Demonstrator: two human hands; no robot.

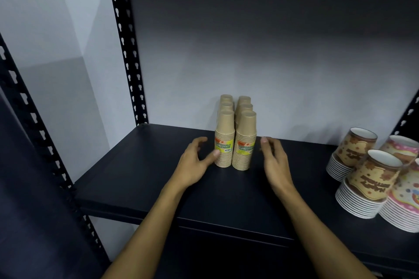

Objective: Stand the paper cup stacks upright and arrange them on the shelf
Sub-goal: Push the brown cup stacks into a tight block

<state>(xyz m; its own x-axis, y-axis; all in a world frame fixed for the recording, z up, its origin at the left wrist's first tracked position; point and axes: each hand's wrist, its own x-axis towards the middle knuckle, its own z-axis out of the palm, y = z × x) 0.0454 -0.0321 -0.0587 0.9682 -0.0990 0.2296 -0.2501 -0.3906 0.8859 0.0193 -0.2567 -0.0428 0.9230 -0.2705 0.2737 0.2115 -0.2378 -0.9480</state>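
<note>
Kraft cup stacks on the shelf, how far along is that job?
Done: six kraft cup stacks stand upright in two tight rows on the shelf. In hand: the left hand touches the front left stack with its thumb, and the right hand hovers open beside the right row. Left: the patterned cup stacks at the right look tilted.
</note>
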